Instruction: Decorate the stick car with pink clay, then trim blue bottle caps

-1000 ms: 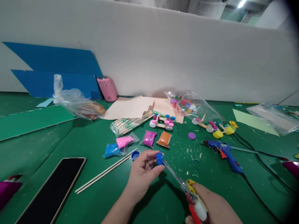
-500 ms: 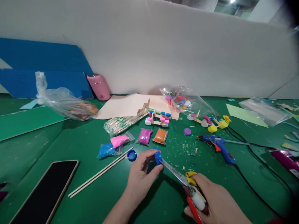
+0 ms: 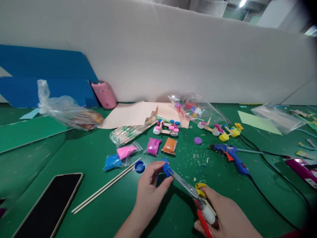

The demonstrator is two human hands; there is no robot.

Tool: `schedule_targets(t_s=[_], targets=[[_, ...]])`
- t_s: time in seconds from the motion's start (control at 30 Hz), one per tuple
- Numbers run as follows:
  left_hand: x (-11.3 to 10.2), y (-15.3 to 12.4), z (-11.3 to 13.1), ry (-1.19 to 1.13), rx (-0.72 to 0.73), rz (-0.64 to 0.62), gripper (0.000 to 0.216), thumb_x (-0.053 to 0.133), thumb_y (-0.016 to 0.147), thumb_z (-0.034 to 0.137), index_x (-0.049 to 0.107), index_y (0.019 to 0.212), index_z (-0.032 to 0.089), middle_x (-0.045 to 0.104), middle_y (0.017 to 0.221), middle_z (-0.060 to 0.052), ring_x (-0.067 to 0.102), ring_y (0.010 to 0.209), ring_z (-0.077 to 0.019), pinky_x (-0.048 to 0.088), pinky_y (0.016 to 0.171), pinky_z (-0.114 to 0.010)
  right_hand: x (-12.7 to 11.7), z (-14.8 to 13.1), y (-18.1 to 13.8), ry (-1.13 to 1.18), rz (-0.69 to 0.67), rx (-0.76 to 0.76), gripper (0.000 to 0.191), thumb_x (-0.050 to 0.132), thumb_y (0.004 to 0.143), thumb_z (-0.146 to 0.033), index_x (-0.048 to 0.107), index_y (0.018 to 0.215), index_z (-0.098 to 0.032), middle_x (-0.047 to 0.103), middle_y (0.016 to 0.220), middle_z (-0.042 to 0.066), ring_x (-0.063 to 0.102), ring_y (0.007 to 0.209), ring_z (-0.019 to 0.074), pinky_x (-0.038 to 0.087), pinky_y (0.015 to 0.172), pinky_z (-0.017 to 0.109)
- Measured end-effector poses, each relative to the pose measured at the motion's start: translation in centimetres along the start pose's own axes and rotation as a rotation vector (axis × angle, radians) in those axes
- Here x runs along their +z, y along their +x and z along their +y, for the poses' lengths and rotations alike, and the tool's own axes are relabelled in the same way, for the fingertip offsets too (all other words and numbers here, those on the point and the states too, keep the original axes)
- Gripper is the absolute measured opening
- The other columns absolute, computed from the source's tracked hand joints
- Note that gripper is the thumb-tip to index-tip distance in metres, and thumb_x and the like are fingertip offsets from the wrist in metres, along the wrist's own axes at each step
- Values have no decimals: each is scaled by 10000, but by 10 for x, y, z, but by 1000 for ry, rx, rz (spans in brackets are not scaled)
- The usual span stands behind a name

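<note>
My left hand [image 3: 150, 186] pinches a small blue bottle cap [image 3: 166, 169] between thumb and fingers, just above the green table [image 3: 74, 155]. My right hand [image 3: 223, 215] grips the red and yellow handles of a pair of scissors [image 3: 192, 191]. The scissor blades point up and left, and their tip touches the blue cap. A second blue cap [image 3: 140, 166] lies on the table just left of my left hand, beside two long wooden sticks [image 3: 106, 186].
Small bags of pink, blue, magenta and orange clay [image 3: 148, 148] lie beyond the hands. A blue glue gun [image 3: 232, 153] with a black cable lies to the right. Stick-and-cap toy cars [image 3: 165, 127], a bag of caps [image 3: 193, 109], a phone [image 3: 49, 205] and a pink bottle [image 3: 104, 94] surround the area.
The view has shifted slightly left and down. My hands stay together, the scissor tip still against the blue cap, with the cap turned a little in my fingers.
</note>
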State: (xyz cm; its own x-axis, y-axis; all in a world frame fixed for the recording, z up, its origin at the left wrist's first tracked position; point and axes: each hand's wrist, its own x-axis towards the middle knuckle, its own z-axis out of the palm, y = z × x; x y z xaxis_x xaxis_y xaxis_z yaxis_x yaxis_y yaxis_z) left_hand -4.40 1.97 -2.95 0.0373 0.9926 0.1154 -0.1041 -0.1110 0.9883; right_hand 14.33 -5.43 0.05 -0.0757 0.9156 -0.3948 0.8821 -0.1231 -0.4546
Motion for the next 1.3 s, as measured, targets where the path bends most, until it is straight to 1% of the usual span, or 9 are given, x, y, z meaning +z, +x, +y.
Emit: schedule_targets(t_s=[0.3, 0.43, 0.57, 0.63, 0.77, 0.83, 1.07, 1.17, 1.3], targets=[[0, -2, -1, 28, 28, -1, 277, 667, 625, 131, 603, 884, 206, 597, 893, -30, 565, 874, -177, 466, 782, -284, -4, -1, 1, 0, -15, -29, 260, 542, 665, -381, 444, 825, -201, 616, 730, 42, 532, 578, 177, 319, 496, 235], [0, -2, -3, 34, 44, 10, 281, 672, 620, 134, 610, 884, 208, 595, 905, -37, 562, 887, -183, 466, 789, -292, -4, -3, 2, 25, -46, -4, 258, 547, 656, -375, 449, 822, -203, 625, 711, 39, 537, 565, 183, 314, 479, 234], [-1, -1, -2, 19, 38, 6, 292, 676, 615, 131, 609, 885, 218, 596, 910, -28, 560, 891, -173, 458, 799, -277, -1, -2, 3, 21, -28, -11, 252, 556, 650, -380, 457, 802, -204, 622, 663, 27, 543, 541, 180, 295, 465, 232], [-1, 0, 1, -22, -19, -33, 287, 672, 626, 144, 601, 895, 215, 605, 899, -26, 571, 865, -162, 464, 780, -261, 1, -1, 3, 15, -11, -17, 252, 562, 649, -379, 455, 796, -205, 618, 648, 20, 542, 533, 175, 289, 459, 230], [-1, 2, 9, -153, -224, -140, 309, 653, 658, 206, 573, 955, 187, 638, 859, -40, 602, 773, -154, 493, 716, -263, 1, 1, 2, 4, 19, -22, 250, 558, 662, -366, 444, 820, -209, 610, 662, 15, 540, 543, 169, 312, 469, 226], [0, 2, 11, -148, -256, -151, 319, 653, 656, 209, 573, 963, 178, 645, 856, -43, 606, 768, -158, 495, 716, -270, 1, 2, 1, -15, 30, -13, 267, 561, 660, -366, 445, 842, -207, 610, 695, 25, 546, 565, 175, 333, 484, 228], [1, 1, 10, 46, -98, -68, 301, 654, 634, 170, 613, 932, 193, 649, 886, -44, 597, 816, -178, 484, 729, -270, 3, 6, -1, -78, 99, -24, 331, 561, 659, -417, 467, 888, -197, 620, 748, 47, 566, 600, 198, 361, 503, 244], [1, 1, 8, 66, -78, -53, 307, 659, 627, 161, 617, 927, 211, 652, 865, -27, 599, 799, -167, 483, 733, -262, 2, 4, 0, -94, 102, -31, 314, 556, 667, -424, 472, 867, -197, 620, 737, 41, 562, 583, 186, 349, 486, 233], [2, 0, 7, 65, -81, -46, 313, 658, 628, 162, 617, 934, 215, 654, 857, -21, 602, 802, -170, 483, 736, -262, 1, 3, 2, -125, 56, -27, 313, 542, 681, -455, 473, 832, -189, 620, 747, 56, 567, 600, 202, 353, 499, 250]])
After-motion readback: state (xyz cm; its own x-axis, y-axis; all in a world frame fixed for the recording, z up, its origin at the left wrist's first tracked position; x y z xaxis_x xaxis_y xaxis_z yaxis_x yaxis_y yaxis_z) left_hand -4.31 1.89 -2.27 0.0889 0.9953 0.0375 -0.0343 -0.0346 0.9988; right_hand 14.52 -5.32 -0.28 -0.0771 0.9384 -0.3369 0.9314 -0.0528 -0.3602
